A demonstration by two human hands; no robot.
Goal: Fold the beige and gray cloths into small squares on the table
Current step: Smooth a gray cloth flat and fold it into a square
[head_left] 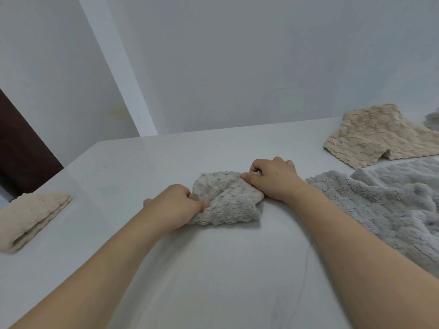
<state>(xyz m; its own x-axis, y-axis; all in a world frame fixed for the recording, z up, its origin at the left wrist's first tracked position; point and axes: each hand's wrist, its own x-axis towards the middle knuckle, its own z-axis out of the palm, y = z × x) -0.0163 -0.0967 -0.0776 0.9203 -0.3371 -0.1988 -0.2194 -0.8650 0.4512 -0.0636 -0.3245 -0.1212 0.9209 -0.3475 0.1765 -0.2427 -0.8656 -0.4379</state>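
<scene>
A small grey-beige textured cloth (228, 200) lies folded in the middle of the white table (213, 269). My left hand (175, 205) grips its left edge, fingers curled into the fabric. My right hand (273, 179) pinches its far right corner. A folded beige cloth (31, 219) rests at the left edge of the table. An unfolded beige cloth (377, 136) lies at the far right, and a large fluffy grey cloth (389, 205) is spread out in front of it.
Another bit of grey fabric (433, 121) shows at the right border. A white wall (237, 62) rises behind the table. A dark brown surface (16, 148) stands at the left beyond the table's rounded corner.
</scene>
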